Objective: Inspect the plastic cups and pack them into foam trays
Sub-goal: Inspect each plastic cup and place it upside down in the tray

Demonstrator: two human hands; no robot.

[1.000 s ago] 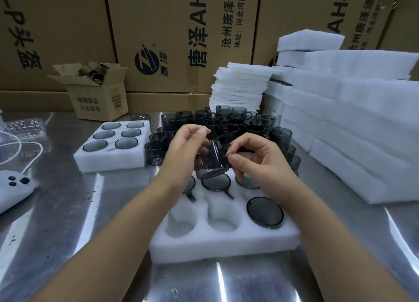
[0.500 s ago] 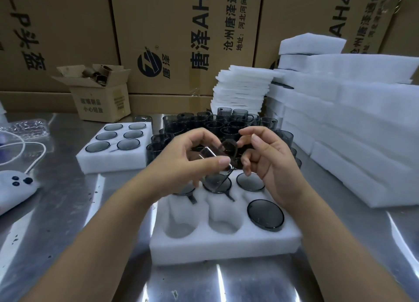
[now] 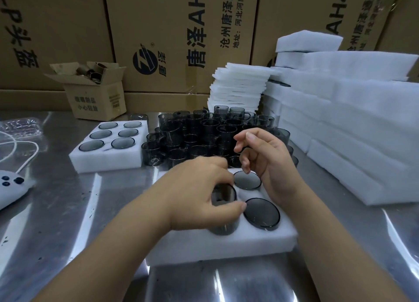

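At the bench's (image 3: 68, 211) near edge, left grip (image 3: 199, 202) clasps a cup (image 3: 223, 228) over the foam tray (image 3: 226, 245) — right grip (image 3: 269, 165) slack; seat it squarely.

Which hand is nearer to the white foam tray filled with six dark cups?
Left. The left hand grips a dark plastic cup right of the filled white foam tray; the right hand hangs open farther right.
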